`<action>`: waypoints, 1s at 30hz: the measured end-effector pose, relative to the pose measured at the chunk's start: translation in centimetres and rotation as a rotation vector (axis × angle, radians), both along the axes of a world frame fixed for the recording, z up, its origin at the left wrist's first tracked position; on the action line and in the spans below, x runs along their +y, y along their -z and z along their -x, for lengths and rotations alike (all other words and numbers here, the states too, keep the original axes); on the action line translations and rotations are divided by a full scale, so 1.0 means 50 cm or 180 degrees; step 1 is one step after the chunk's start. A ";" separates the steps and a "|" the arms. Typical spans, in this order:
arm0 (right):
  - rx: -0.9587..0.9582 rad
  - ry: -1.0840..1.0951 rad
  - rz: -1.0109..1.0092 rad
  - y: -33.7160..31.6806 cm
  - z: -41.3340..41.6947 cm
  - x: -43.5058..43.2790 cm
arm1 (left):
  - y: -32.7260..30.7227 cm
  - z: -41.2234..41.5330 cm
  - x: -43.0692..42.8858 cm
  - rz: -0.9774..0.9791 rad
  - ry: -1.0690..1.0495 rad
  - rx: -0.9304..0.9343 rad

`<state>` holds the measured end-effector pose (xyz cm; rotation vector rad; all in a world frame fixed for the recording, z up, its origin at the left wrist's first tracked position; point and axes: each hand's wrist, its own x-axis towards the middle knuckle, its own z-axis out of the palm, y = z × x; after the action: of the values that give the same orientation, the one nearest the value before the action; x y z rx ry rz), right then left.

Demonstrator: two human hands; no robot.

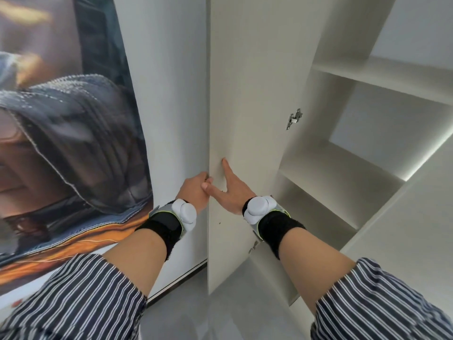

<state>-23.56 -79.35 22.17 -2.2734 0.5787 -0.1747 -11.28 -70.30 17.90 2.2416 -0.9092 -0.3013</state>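
2 striped sleeves point(85, 298) and black wristbands point(161, 227) sit nearest. The left hand point(196, 191) curls round the free edge of the open cabinet door point(257, 82). The right hand point(232, 187) lies flat on the door's inner face, fingers straight. Beyond are a metal hinge point(294, 118), white shelves point(343, 168) at right and a large poster point(61, 143) on the left wall.

White wall point(169, 89) at left carries 1 large printed banner point(63, 133). White shelving unit point(348, 165) at right: 3 shelves visible, lit strip point(426, 158) along its right side. Pale grey floor point(220, 320); dark skirting strip point(176, 282) at wall base.
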 end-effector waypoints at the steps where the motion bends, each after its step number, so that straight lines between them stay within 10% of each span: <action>1: 0.0015 -0.0023 0.0019 -0.001 -0.003 -0.002 | 0.001 -0.004 -0.004 -0.0017 -0.0004 -0.0053; 30: 0.0731 -0.0807 0.0792 -0.004 0.057 -0.009 | -0.041 0.078 0.154 -0.0822 -0.0747 -0.0435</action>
<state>-26.39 -79.78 22.36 -2.6053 0.3955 0.1498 -15.18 -62.59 19.92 2.6059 -0.6973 -0.1664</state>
